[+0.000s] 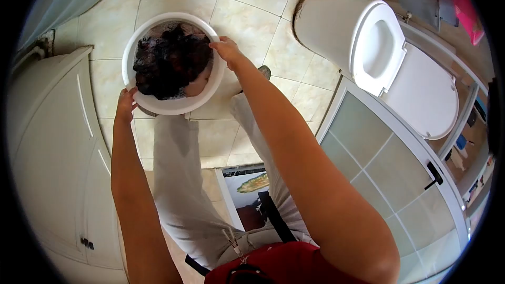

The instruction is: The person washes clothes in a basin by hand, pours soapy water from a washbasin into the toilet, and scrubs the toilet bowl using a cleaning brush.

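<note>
A round white basin (pixel 181 109) holds dark, wet-looking cloth (pixel 171 60) in sudsy water, with a patch of paler fabric or water at its lower right. My left hand (pixel 126 106) grips the rim at the basin's lower left, fingers wrapped round it. At the upper right side, my right hand (pixel 226 51) is closed on the rim, thumb near the inside edge. The basin is in front of my feet, above the tiled floor; whether it touches the floor I cannot tell.
A toilet (pixel 350 37) with its lid open stands at the right, beside a framed glass door (pixel 379 163) with a black handle. On the left is a pale cabinet (pixel 58 152). A curtain (pixel 68 0) hangs at the upper left. A patterned mat (pixel 247 192) lies between my legs.
</note>
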`<state>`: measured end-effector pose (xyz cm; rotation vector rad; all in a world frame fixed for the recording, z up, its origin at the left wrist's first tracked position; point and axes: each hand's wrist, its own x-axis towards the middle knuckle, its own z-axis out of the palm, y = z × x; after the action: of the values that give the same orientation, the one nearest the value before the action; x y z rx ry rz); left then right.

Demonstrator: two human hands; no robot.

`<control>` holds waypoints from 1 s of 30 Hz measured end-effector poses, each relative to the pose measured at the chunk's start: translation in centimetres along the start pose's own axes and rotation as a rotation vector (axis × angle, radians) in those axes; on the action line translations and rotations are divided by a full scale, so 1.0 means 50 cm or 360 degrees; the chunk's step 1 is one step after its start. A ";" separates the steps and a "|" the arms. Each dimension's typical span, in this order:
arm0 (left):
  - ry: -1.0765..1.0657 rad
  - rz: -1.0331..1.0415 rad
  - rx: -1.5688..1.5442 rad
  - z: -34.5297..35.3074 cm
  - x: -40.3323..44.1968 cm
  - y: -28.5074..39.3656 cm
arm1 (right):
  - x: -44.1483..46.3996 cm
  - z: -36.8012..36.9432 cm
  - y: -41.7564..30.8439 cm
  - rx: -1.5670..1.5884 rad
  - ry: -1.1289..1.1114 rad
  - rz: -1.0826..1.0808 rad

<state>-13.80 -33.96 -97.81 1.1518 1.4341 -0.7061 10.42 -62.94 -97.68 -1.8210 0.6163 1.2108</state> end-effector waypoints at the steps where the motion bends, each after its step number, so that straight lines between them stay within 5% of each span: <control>1: -0.0001 -0.0041 -0.0003 0.014 0.015 -0.003 | 0.013 0.004 0.009 -0.0004 0.0028 0.0005; 8: 0.0062 0.0007 -0.0201 0.042 0.031 -0.021 | 0.035 -0.016 0.015 -0.0108 -0.0218 -0.0008; 11: 0.0224 0.0090 -0.0121 0.087 -0.046 0.018 | -0.044 -0.023 -0.024 -0.1118 0.0197 -0.0307; 14: 0.0527 0.0283 0.0072 0.104 -0.074 -0.003 | -0.125 -0.122 -0.060 -0.1267 0.0815 -0.1135; 16: 0.0538 0.0355 0.0264 0.111 -0.116 -0.003 | -0.191 -0.239 -0.106 -0.1316 0.1310 -0.1312; 19: 0.0476 0.0373 0.0377 0.128 -0.214 0.025 | -0.260 -0.429 -0.123 -0.1471 0.1829 -0.0938; 23: 0.0546 0.0468 0.0783 0.146 -0.330 0.056 | -0.277 -0.600 -0.078 -0.1341 0.1580 -0.0219; 27: 0.0458 0.0512 0.0708 0.157 -0.376 0.050 | -0.305 -0.672 -0.071 -0.1590 0.1292 -0.0386; 30: 0.0322 0.0544 0.0665 0.184 -0.431 0.079 | -0.396 -0.708 -0.109 -0.1321 0.1368 -0.0679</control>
<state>-8.53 -46.47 -78.34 1.7876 1.2364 -0.6761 23.99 -91.15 -71.33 -3.0119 0.1065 0.3306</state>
